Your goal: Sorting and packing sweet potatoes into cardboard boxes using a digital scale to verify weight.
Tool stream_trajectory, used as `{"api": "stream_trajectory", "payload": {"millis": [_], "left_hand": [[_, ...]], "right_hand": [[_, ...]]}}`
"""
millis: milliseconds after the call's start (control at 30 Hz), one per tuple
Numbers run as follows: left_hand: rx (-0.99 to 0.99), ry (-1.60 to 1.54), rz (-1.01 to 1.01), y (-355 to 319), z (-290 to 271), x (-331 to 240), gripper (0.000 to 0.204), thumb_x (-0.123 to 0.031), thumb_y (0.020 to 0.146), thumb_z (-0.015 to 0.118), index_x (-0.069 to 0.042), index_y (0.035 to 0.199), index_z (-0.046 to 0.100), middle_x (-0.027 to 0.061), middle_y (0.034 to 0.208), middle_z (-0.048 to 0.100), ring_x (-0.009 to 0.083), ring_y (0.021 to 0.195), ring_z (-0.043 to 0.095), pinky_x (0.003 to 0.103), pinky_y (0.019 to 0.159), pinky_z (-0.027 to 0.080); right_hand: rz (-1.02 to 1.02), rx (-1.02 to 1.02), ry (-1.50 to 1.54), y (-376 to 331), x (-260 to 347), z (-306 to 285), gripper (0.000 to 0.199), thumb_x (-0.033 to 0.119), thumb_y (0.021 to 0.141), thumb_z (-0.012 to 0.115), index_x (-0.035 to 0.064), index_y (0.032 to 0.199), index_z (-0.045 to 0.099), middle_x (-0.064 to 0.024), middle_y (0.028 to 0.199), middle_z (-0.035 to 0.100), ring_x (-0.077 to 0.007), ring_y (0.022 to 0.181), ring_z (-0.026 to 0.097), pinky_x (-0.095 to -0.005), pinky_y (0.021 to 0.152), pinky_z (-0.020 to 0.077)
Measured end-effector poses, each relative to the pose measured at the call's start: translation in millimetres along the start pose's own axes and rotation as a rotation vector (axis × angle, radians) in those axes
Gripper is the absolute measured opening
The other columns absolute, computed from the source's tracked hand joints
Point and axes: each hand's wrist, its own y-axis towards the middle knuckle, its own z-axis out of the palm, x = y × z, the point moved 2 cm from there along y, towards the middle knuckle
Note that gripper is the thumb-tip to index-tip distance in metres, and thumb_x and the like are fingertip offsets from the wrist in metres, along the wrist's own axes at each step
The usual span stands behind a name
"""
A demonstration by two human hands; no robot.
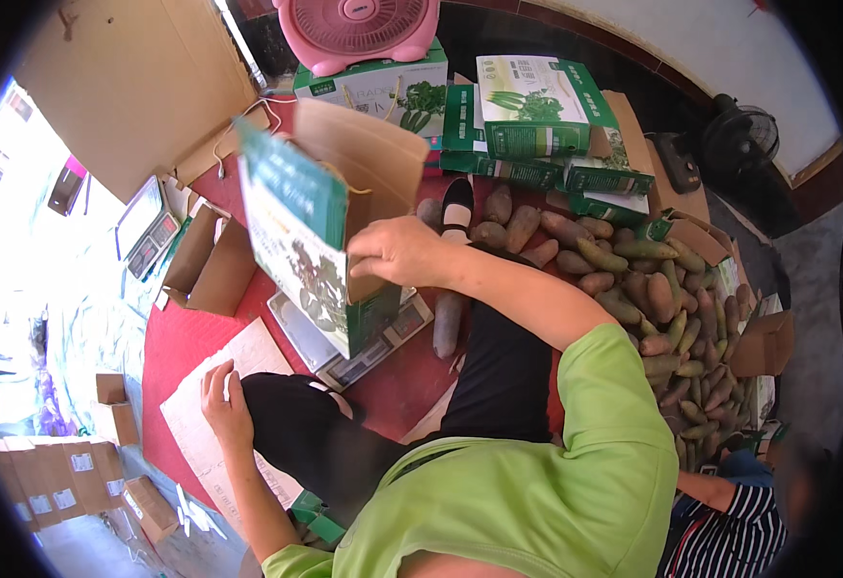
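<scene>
My right hand (395,253) grips the near edge of an open white-and-green printed carton (296,236), fingers reaching over its rim. Brown inner board shows at its raised flap. The carton is tilted over a flat scale (412,323); whether they touch I cannot tell. My left hand (226,400) is empty beside my bent knee, fingers loosely apart, above a flat sheet of cardboard (219,409). Near my right foot lie several long radishes (447,323), and a large heap of reddish and green radishes (658,289) spreads to the right.
A small open brown box (214,260) and a digital scale (157,231) stand at left. Behind are a pink fan (359,14) and stacked printed cartons (537,96). A black fan (744,135) is far right. Another person in stripes (730,530) sits at lower right.
</scene>
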Motion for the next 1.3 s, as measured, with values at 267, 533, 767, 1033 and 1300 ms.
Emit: {"api": "stream_trajectory", "payload": {"millis": [267,533,767,1033,1300], "left_hand": [[-0.013,0.162,0.101,28,-3,-17,0.051,-0.008,0.079,0.064,-0.007,0.128,0.051,0.0159,0.128,0.051,0.0348,0.120,0.046,0.043,0.101,0.037],[0.037,0.404,0.236,61,18,-62,0.067,-0.011,0.070,0.075,-0.014,0.132,0.048,0.0084,0.132,0.048,0.0299,0.129,0.038,0.047,0.111,0.023],[0.178,0.458,0.168,71,40,-73,0.044,-0.008,0.068,0.074,-0.012,0.110,0.063,0.0074,0.093,0.057,0.0276,0.095,0.055,0.041,0.085,0.042],[0.271,0.435,0.242,62,58,-77,0.020,-0.010,0.072,0.070,-0.012,0.092,0.069,0.0054,0.083,0.060,0.0260,0.088,0.058,0.040,0.076,0.045],[0.228,0.432,0.175,56,69,-60,0.014,-0.011,0.080,0.063,-0.013,0.093,0.069,0.0064,0.090,0.066,0.0275,0.089,0.062,0.039,0.076,0.048]], "right_hand": [[0.055,0.251,-0.343,-29,-81,42,0.006,0.016,0.072,0.065,0.0125,0.076,0.067,-0.0006,0.086,0.063,-0.0235,0.095,0.055,-0.0370,0.076,0.0493],[-0.051,0.007,-0.303,-36,-86,44,0.009,0.006,0.066,0.066,0.0086,0.074,0.066,-0.0040,0.093,0.063,-0.0254,0.102,0.054,-0.0370,0.076,0.0494],[-0.012,-0.014,-0.375,-38,-94,31,0.016,-0.002,0.063,0.063,0.0070,0.077,0.062,-0.0092,0.104,0.059,-0.0295,0.110,0.052,-0.0389,0.083,0.0487],[0.006,-0.172,-0.284,-37,-100,11,0.011,0.005,0.070,0.062,0.0081,0.080,0.066,-0.0072,0.092,0.062,-0.0270,0.101,0.055,-0.0369,0.077,0.0492],[0.509,-0.389,0.121,-99,-109,-68,0.018,0.008,0.082,0.061,0.0010,0.099,0.065,-0.0067,0.094,0.066,-0.0144,0.087,0.061,-0.0292,0.079,0.0490]]}}
